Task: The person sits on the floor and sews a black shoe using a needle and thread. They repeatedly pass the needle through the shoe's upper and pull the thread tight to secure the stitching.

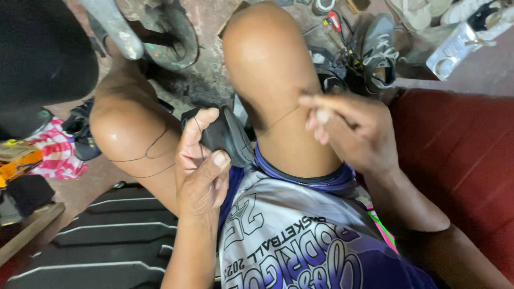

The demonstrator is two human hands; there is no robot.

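Observation:
My left hand (199, 166) grips a dark shoe (227, 134) wedged between my two bare knees. A thin dark thread (278, 120) runs from the shoe across my right knee to my right hand (348, 131), whose fingers pinch it taut. More of the thread loops over my left knee (134, 134). The lower part of the shoe is hidden behind my left hand and my thighs.
A metal shoe last stand (160, 32) rises at the top left. Grey and white shoes (380, 48), tools and a silver packet (455, 48) lie on the floor ahead. A red seat (460, 160) is to the right, a black ribbed mat (107, 241) at the lower left.

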